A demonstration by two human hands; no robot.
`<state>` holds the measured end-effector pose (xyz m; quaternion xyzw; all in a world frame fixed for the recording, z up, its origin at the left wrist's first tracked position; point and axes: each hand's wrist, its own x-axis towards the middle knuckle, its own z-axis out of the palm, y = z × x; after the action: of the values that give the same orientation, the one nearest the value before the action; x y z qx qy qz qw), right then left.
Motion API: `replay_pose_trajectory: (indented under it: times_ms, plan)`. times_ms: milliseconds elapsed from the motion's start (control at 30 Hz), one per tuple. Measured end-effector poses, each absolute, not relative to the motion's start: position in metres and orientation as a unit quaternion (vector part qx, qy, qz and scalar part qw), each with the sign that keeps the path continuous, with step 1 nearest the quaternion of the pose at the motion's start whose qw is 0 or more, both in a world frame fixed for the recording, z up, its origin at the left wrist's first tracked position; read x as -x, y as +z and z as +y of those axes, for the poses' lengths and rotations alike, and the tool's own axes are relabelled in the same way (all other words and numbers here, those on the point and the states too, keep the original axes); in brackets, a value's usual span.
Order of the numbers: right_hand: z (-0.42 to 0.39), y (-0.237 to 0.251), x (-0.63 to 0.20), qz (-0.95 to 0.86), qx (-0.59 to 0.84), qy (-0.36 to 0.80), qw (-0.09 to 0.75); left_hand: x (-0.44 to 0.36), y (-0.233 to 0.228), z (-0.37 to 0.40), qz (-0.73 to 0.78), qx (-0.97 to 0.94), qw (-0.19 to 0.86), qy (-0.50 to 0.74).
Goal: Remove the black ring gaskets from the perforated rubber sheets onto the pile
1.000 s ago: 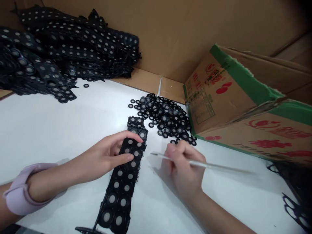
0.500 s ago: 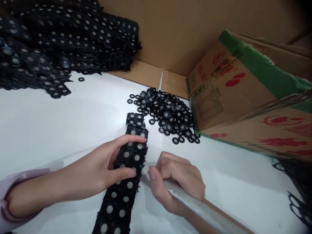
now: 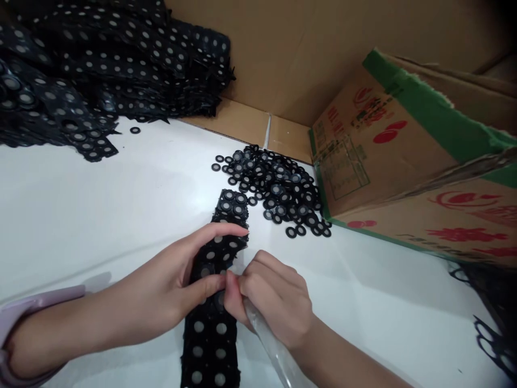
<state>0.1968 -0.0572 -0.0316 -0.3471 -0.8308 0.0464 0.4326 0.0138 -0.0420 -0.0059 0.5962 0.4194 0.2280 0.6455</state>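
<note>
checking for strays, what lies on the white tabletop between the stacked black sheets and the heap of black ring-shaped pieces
In the head view, one stray ring-shaped piece near the sheets, then white tabletop up to the heap.

Glare brightens the tabletop (image 3: 177,199) beside the black strip (image 3: 210,339) — faint shadows, slight blur, dark upper-right corner.

the head view looks forward and steeply down from close above the white table (image 3: 100,210).
</note>
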Motion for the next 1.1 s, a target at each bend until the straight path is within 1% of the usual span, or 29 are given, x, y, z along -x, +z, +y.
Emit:
replay_pose_trajectory:
  times_ms: [100,167,233,300,367,400,467,600,667,800,1000,1100]
  plan:
    - [-0.055,-0.036,-0.196,-0.786,0.377,0.044,0.488,-0.017,-0.004,-0.039,0.452,-0.561,0.653,0.235]
    - [-0.054,-0.036,-0.199,-0.746,0.415,0.075,0.516,-0.017,-0.005,-0.037,0.463,-0.557,0.649,0.234]
    - [-0.052,-0.033,-0.203,-0.704,0.455,0.167,0.519,-0.017,-0.006,-0.035,0.461,-0.58,0.629,0.233]
    - [-0.049,-0.028,-0.21,-0.642,0.47,0.292,0.531,-0.016,-0.007,-0.032,0.468,-0.607,0.603,0.224]
    - [-0.048,-0.025,-0.215,-0.567,0.452,0.38,0.574,-0.015,-0.006,-0.03,0.487,-0.615,0.584,0.209]
    - [-0.048,-0.024,-0.216,-0.541,0.44,0.399,0.595,-0.014,-0.006,-0.03,0.496,-0.615,0.58,0.2]
    - [-0.05,-0.023,-0.217,-0.548,0.426,0.386,0.608,-0.014,-0.003,-0.029,0.509,-0.614,0.577,0.176]
    - [-0.059,-0.023,-0.21,-0.687,0.393,0.261,0.553,-0.016,0.002,-0.032,0.501,-0.588,0.612,0.172]
    - [-0.061,-0.021,-0.207,-0.722,0.37,0.223,0.54,-0.016,0.003,-0.034,0.491,-0.584,0.622,0.178]
    - [-0.061,-0.019,-0.205,-0.739,0.362,0.205,0.529,-0.016,0.0,-0.035,0.461,-0.602,0.625,0.186]
    - [-0.064,-0.022,-0.21,-0.753,0.371,0.208,0.503,-0.016,-0.002,-0.035,0.438,-0.58,0.657,0.2]
    - [-0.067,-0.023,-0.21,-0.76,0.372,0.187,0.499,-0.016,-0.003,-0.036,0.435,-0.563,0.674,0.197]
